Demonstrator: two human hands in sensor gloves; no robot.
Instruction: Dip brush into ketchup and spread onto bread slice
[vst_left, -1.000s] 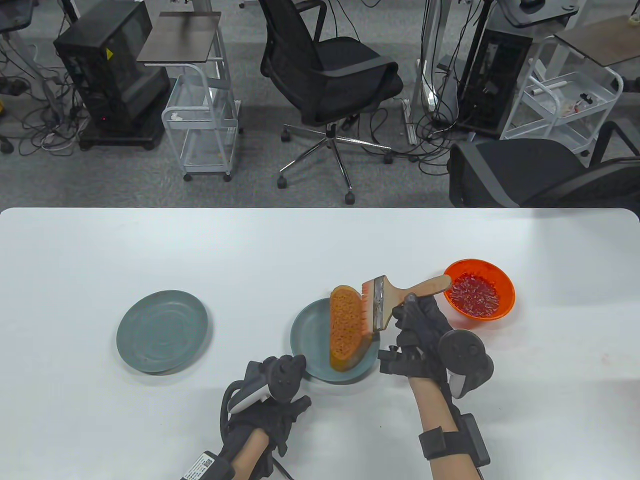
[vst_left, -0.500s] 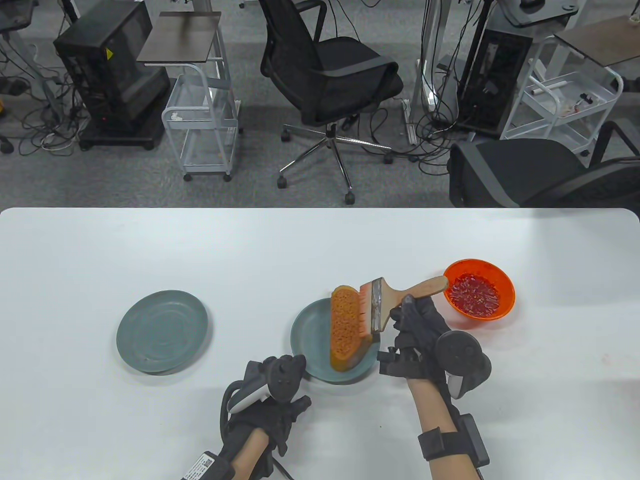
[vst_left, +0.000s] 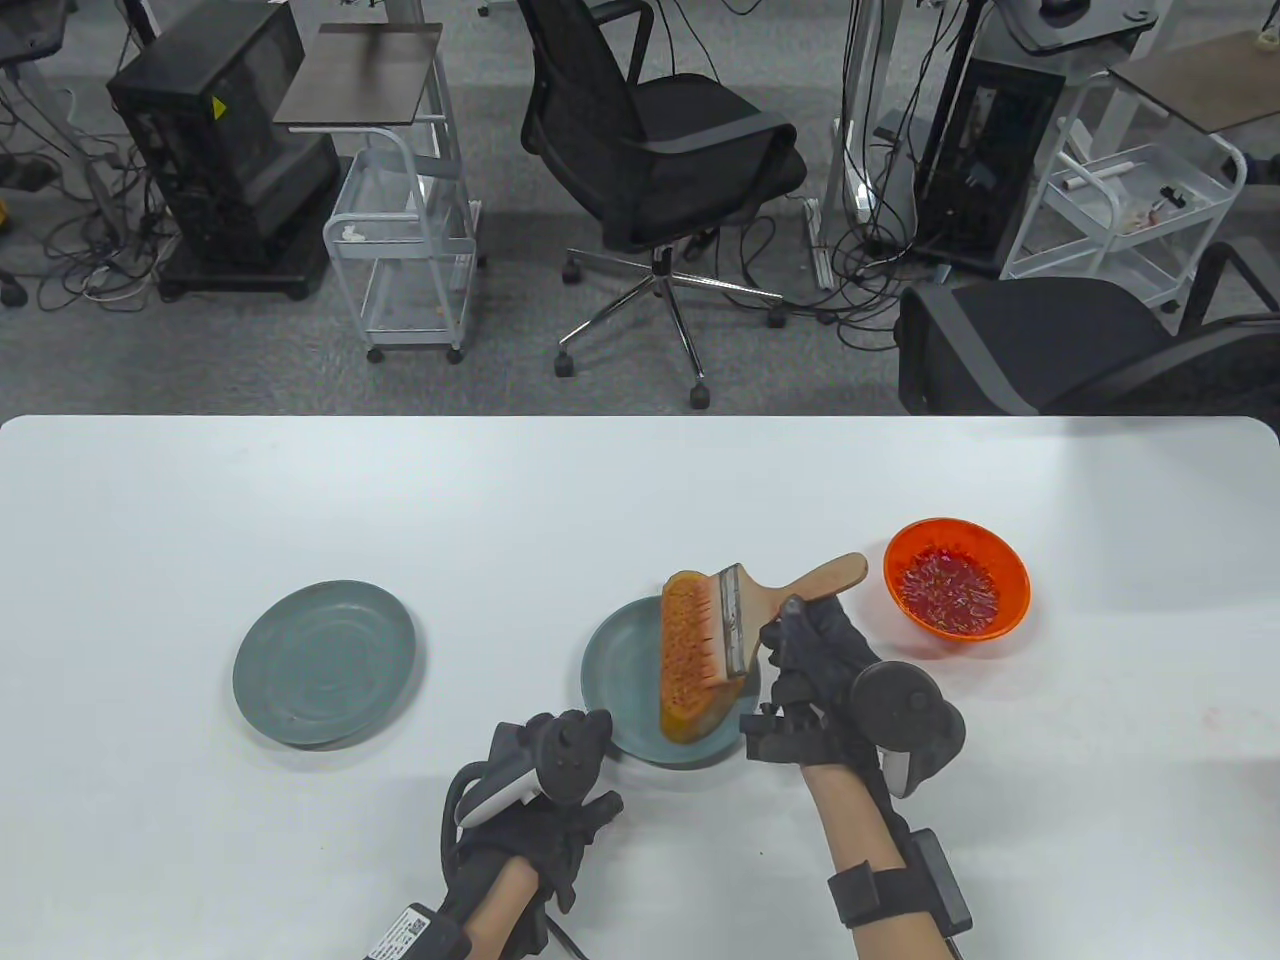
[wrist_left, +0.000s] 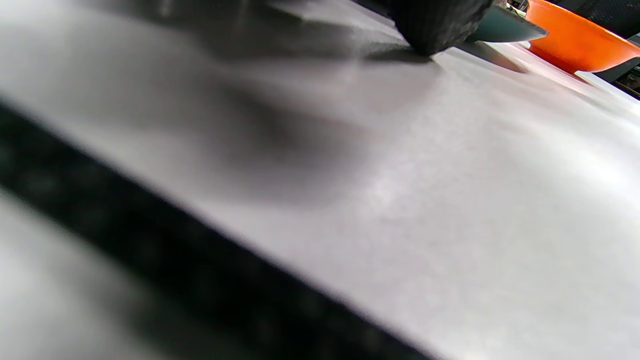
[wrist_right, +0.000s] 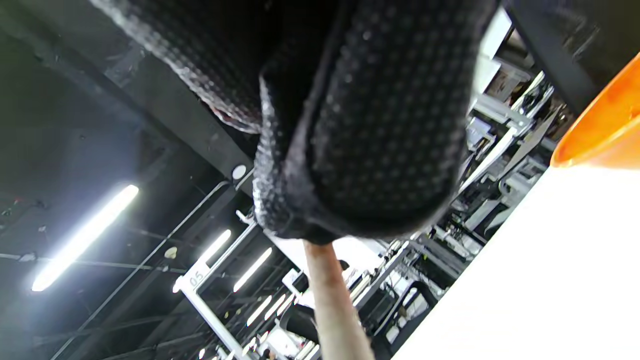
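A bread slice (vst_left: 686, 650) coated orange-red lies on a grey-green plate (vst_left: 618, 672) near the table's front centre. My right hand (vst_left: 812, 660) grips the wooden handle of a wide brush (vst_left: 745, 618); its reddened bristles rest on the right part of the bread. The handle (wrist_right: 334, 305) shows below my gloved fingers in the right wrist view. An orange bowl of ketchup (vst_left: 956, 589) stands to the right; its rim shows in both wrist views (wrist_left: 575, 42) (wrist_right: 600, 130). My left hand (vst_left: 545, 795) rests on the table by the plate's near-left edge, holding nothing I can see.
A second, bare grey-green plate (vst_left: 324, 662) sits at the left of the white table (vst_left: 640, 480). Office chairs, carts and computer towers stand beyond the far edge.
My right hand has slid the brush leftward across the bread, away from the ketchup bowl. The left hand has not moved.
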